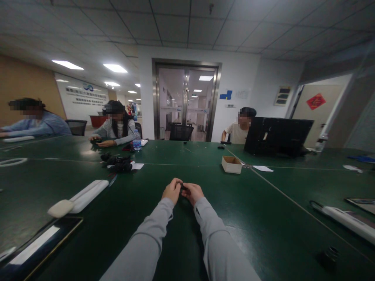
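Note:
Both of my hands meet over the green table [187, 230] in the middle of the head view, with a small dark object [183, 186] between their fingertips. My left hand [172, 191] has its fingers closed on the object's left side. From the right, my right hand [192, 192] pinches the same object. The fingers cover most of it, so its shape cannot be made out.
An open cardboard box [231, 165] stands ahead on the right. Black devices [118, 163] and a water bottle [136, 140] are ahead on the left. A tablet [43, 246] lies near left, a black cylinder [332, 254] near right. Three people sit beyond; a monitor [278, 136] stands far right.

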`<state>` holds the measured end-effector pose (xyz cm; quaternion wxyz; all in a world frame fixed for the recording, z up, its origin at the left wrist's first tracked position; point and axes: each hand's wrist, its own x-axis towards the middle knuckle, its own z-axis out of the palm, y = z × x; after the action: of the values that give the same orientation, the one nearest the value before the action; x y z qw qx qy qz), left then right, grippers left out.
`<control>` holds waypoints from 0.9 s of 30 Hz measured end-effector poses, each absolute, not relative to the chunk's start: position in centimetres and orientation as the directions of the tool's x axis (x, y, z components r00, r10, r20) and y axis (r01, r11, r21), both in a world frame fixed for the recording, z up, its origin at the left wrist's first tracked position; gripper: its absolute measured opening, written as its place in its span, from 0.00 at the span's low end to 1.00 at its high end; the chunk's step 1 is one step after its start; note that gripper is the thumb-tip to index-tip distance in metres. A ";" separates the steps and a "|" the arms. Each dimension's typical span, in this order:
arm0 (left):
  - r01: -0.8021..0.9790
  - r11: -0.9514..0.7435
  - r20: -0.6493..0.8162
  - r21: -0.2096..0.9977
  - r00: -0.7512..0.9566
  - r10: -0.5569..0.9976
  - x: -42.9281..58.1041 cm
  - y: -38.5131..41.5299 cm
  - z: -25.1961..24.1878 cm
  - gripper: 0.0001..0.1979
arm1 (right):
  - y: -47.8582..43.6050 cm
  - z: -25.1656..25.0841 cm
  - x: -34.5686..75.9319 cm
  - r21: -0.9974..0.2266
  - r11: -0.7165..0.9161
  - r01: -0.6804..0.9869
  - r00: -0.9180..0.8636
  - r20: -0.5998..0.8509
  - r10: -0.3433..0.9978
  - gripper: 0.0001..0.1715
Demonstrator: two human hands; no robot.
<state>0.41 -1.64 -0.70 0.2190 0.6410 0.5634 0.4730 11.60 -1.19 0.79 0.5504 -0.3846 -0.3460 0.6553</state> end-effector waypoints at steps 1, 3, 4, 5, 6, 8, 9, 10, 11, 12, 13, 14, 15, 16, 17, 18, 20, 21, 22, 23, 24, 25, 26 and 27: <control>0.514 -0.272 0.363 0.814 -0.084 0.928 0.4 -1.6 -0.7 0.10 | -1.2 0.8 11.6 -0.875 -0.154 -0.459 -0.095 -0.124 0.988 0.03; 0.510 -0.283 0.375 0.812 -0.087 0.923 0.4 -1.7 -0.7 0.10 | -1.2 0.8 11.6 -0.872 -0.155 -0.464 -0.094 -0.125 0.988 0.03; 0.509 -0.287 0.380 0.812 -0.087 0.921 0.4 -1.7 -0.7 0.10 | -1.2 0.8 11.6 -0.872 -0.154 -0.465 -0.094 -0.125 0.988 0.03; 0.507 -0.289 0.381 0.812 -0.086 0.920 0.4 -1.6 -0.7 0.10 | -1.2 0.8 11.6 -0.872 -0.154 -0.464 -0.093 -0.125 0.988 0.03; 0.505 -0.289 0.380 0.813 -0.085 0.921 0.4 -1.6 -0.7 0.10 | -1.2 0.9 11.6 -0.873 -0.153 -0.462 -0.092 -0.124 0.988 0.03; 0.503 -0.279 0.366 0.818 -0.080 0.927 0.4 -1.6 -0.8 0.10 | -1.3 0.9 11.6 -0.875 -0.153 -0.459 -0.090 -0.125 0.988 0.03; 0.503 -0.274 0.360 0.820 -0.080 0.930 0.4 -1.6 -0.8 0.10 | -1.3 0.9 11.6 -0.876 -0.153 -0.458 -0.090 -0.125 0.988 0.03; 0.504 -0.270 0.356 0.820 -0.081 0.931 0.4 -1.6 -0.8 0.10 | -1.3 0.9 11.6 -0.875 -0.153 -0.459 -0.091 -0.125 0.988 0.03; 0.505 -0.271 0.358 0.819 -0.082 0.930 0.4 -1.6 -0.8 0.10 | -1.3 0.9 11.6 -0.874 -0.152 -0.461 -0.092 -0.124 0.988 0.03; 0.507 -0.277 0.366 0.817 -0.083 0.927 0.4 -1.6 -0.8 0.10 | -1.2 0.9 11.6 -0.873 -0.151 -0.464 -0.093 -0.122 0.988 0.03; 0.508 -0.287 0.378 0.812 -0.083 0.922 0.4 -1.6 -0.7 0.10 | -1.2 0.8 11.6 -0.872 -0.149 -0.466 -0.093 -0.119 0.988 0.03; 0.510 -0.299 0.392 0.807 -0.082 0.917 0.4 -1.6 -0.7 0.10 | -1.2 0.8 11.6 -0.872 -0.148 -0.467 -0.095 -0.116 0.989 0.03; 0.511 -0.309 0.402 0.802 -0.080 0.912 0.4 -1.6 -0.7 0.10 | -1.2 0.7 11.6 -0.872 -0.147 -0.467 -0.096 -0.115 0.989 0.03; 0.512 -0.315 0.407 0.799 -0.076 0.910 0.4 -1.6 -0.7 0.11 | -1.1 0.7 11.7 -0.872 -0.145 -0.467 -0.098 -0.112 0.989 0.03; 0.512 -0.316 0.406 0.799 -0.073 0.911 0.4 -1.6 -0.7 0.11 | -1.1 0.7 11.7 -0.873 -0.144 -0.467 -0.099 -0.110 0.989 0.03; 0.511 -0.311 0.399 0.801 -0.070 0.914 0.3 -1.6 -0.8 0.10 | -1.2 0.7 11.7 -0.873 -0.143 -0.467 -0.100 -0.108 0.989 0.04; 0.508 -0.297 0.382 0.808 -0.069 0.922 0.3 -1.5 -0.9 0.10 | -1.2 0.8 11.6 -0.873 -0.144 -0.466 -0.096 -0.112 0.989 0.04; 0.508 -0.291 0.376 0.811 -0.070 0.924 0.3 -1.5 -1.0 0.10 | -1.3 0.9 11.6 -0.874 -0.147 -0.464 -0.095 -0.116 0.989 0.04; 0.509 -0.286 0.371 0.812 -0.072 0.926 0.3 -1.4 -1.0 0.10 | -1.4 0.9 11.6 -0.874 -0.150 -0.462 -0.095 -0.119 0.988 0.05; 0.511 -0.283 0.368 0.812 -0.073 0.927 0.3 -1.4 -1.0 0.10 | -1.4 1.0 11.6 -0.875 -0.152 -0.460 -0.096 -0.121 0.988 0.05; 0.514 -0.282 0.368 0.810 -0.072 0.927 0.3 -1.4 -1.0 0.10 | -1.5 1.1 11.6 -0.875 -0.154 -0.459 -0.098 -0.123 0.988 0.04; 0.516 -0.282 0.369 0.809 -0.070 0.927 0.3 -1.5 -1.0 0.10 | -1.5 1.2 11.6 -0.875 -0.154 -0.459 -0.098 -0.123 0.988 0.04; 0.518 -0.283 0.369 0.807 -0.068 0.927 0.3 -1.5 -1.0 0.10 | -1.6 1.2 11.6 -0.874 -0.155 -0.460 -0.096 -0.125 0.988 0.04; 0.518 -0.284 0.370 0.807 -0.068 0.926 0.3 -1.5 -0.9 0.10 | -1.6 1.2 11.6 -0.874 -0.156 -0.460 -0.091 -0.128 0.988 0.04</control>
<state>0.35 -1.55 -0.88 0.2163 0.6474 0.5578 0.4723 11.56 -1.58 1.22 0.5525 -0.3861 -0.3415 0.6550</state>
